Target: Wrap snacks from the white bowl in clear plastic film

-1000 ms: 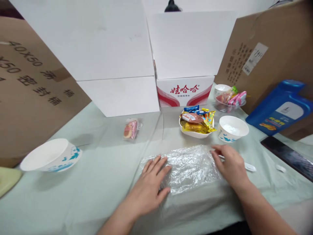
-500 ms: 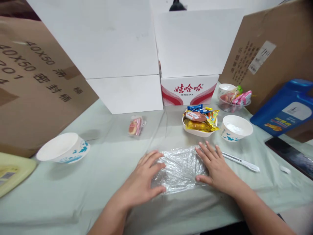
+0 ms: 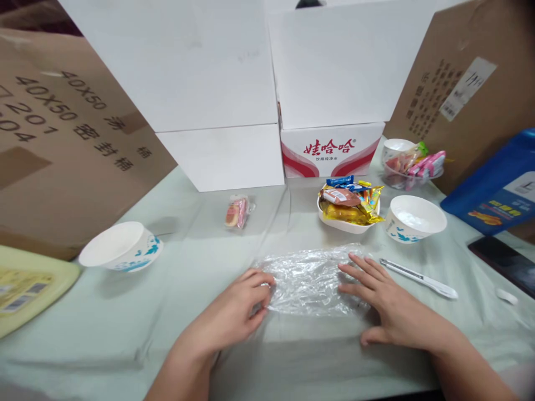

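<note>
1. The crinkly clear plastic [image 3: 307, 287] lies flat on the pale green cloth [image 3: 175, 323], between two hands.
2. The left hand [image 3: 242, 303] has bent fingers at its left edge (I can't tell if they pinch it).
3. The right hand [image 3: 390, 309] rests loose, fingers spread over the right end.
4. A white cutter [image 3: 422, 279] is just beside that hand, so room there is tight.
5. A wide stretch of cloth reaches left to a paper bowl [image 3: 142, 250].
6. The cloth has wrinkles. White boxes [image 3: 217, 67] stand behind, brown cardboard [image 3: 54, 189] at both sides.
</note>
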{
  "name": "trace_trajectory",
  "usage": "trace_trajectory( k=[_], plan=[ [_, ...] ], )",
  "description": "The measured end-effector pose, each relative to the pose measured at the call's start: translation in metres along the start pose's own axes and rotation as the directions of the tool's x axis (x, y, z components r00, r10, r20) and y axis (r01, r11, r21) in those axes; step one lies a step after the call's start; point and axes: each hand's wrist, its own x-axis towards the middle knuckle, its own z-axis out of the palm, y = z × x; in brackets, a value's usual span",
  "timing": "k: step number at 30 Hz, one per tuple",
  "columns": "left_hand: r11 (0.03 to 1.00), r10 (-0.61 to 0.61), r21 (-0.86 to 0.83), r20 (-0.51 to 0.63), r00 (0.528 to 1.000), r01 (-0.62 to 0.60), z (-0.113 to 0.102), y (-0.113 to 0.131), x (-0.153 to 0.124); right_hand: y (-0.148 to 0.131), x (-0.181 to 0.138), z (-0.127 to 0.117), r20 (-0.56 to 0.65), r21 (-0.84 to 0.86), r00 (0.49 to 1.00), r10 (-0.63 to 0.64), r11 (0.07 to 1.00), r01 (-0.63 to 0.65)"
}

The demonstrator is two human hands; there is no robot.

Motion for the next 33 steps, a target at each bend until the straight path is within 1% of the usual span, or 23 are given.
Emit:
trace_trajectory(
  k=[2,4,7,8,9,12,13,14,16,18,19,21,23,26,29,31,33],
  plan=[
    [0.998,0.008,-0.065,-0.056,0.998,-0.011,-0.001,-0.001,-0.002,-0.002,-0.003,-0.008,-0.017,0.011,1.0,-0.02,1.0,0.02],
    [0.99,-0.045,-0.138,-0.08,0.996,0.034,-0.001,-0.003,-0.002,-0.004,-0.005,-0.014,-0.04,0.022,0.999,-0.032,0.999,0.032],
    [0.973,-0.169,-0.165,-0.048,0.984,0.159,0.0,-0.008,-0.001,-0.004,-0.005,-0.018,-0.064,0.065,0.997,-0.039,0.997,0.043],
    [0.974,-0.178,-0.152,-0.038,0.983,0.171,0.0,-0.009,0.0,-0.003,-0.006,-0.019,-0.07,0.09,0.997,-0.034,0.995,0.04],
    [0.98,-0.155,-0.132,-0.026,0.988,0.151,0.0,-0.009,0.0,-0.002,-0.007,-0.019,-0.078,0.121,0.997,-0.022,0.992,0.031],
    [0.994,0.003,-0.107,0.018,1.0,-0.001,-0.001,-0.009,0.001,0.003,-0.012,-0.019,-0.105,0.205,0.994,0.042,0.978,-0.02],
    [0.993,0.039,-0.115,0.028,0.999,-0.035,-0.001,-0.008,0.0,0.004,-0.014,-0.018,-0.109,0.224,0.992,0.062,0.974,-0.036],
    [0.991,0.048,-0.13,0.028,0.998,-0.044,-0.002,-0.008,-0.001,0.005,-0.015,-0.017,-0.11,0.238,0.991,0.079,0.97,-0.051],
    [0.985,-0.015,-0.173,0.006,1.0,0.015,-0.003,-0.009,-0.002,0.008,-0.014,-0.015,-0.12,0.261,0.987,0.11,0.962,-0.075],
    [0.971,-0.14,-0.2,-0.03,0.99,0.131,-0.003,-0.013,-0.002,0.011,-0.011,-0.01,-0.159,0.279,0.974,0.164,0.953,-0.115],
    [0.961,-0.203,-0.204,-0.061,0.977,0.187,-0.004,-0.015,-0.002,0.012,-0.008,-0.007,-0.186,0.277,0.962,0.199,0.95,-0.143],
    [0.944,-0.29,-0.205,-0.135,0.947,0.26,-0.004,-0.02,0.0,0.015,-0.001,0.0,-0.253,0.246,0.931,0.264,0.948,-0.202],
    [0.931,-0.331,-0.221,-0.179,0.926,0.29,-0.004,-0.022,0.003,0.016,0.005,0.007,-0.332,0.188,0.895,0.297,0.951,-0.246],
    [0.917,-0.359,-0.251,-0.175,0.917,0.311,-0.004,-0.021,0.004,0.014,0.01,0.017,-0.45,0.083,0.842,0.297,0.953,-0.292],
    [0.918,-0.376,-0.21,-0.185,0.908,0.337,-0.005,-0.014,0.001,0.01,0.012,0.023,-0.537,0.002,0.799,0.27,0.948,-0.319],
    [0.931,-0.35,-0.163,-0.137,0.927,0.327,-0.006,-0.01,-0.002,0.009,0.013,0.025,-0.541,-0.037,0.801,0.256,0.944,-0.327],
    [0.952,-0.278,-0.15,-0.063,0.958,0.266,-0.007,-0.007,-0.004,0.009,0.013,0.026,-0.5,-0.074,0.823,0.271,0.933,-0.353]
  ],
)
